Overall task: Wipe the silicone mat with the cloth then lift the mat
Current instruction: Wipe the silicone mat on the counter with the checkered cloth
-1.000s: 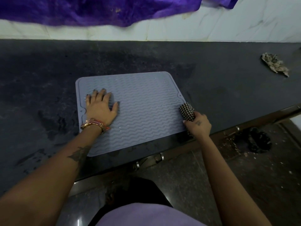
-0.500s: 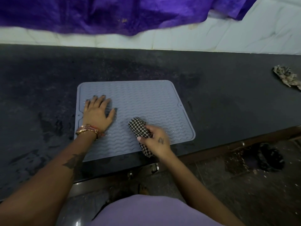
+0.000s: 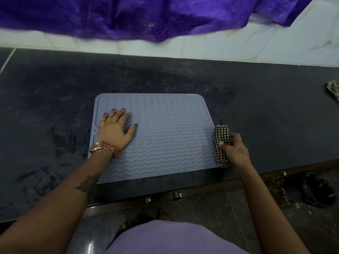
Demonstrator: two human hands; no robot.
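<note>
Since the earlier frame the right hand (image 3: pixel 235 150), gripping the folded checked cloth (image 3: pixel 221 143), has slid from mid-mat to the silicone mat's (image 3: pixel 170 136) right edge. Left hand (image 3: pixel 115 131) presses flat at centre-left, fingers spread.

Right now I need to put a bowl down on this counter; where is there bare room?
Bare counter lies between the silicone mat and tiled wall, and left of the mat. Right hand and cloth crowd its right edge.

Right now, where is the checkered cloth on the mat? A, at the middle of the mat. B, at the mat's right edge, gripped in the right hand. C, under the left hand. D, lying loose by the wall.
B: the right hand grips the folded checkered cloth at the right edge of the mat, while the left hand rests flat near the mat's left side.
</note>
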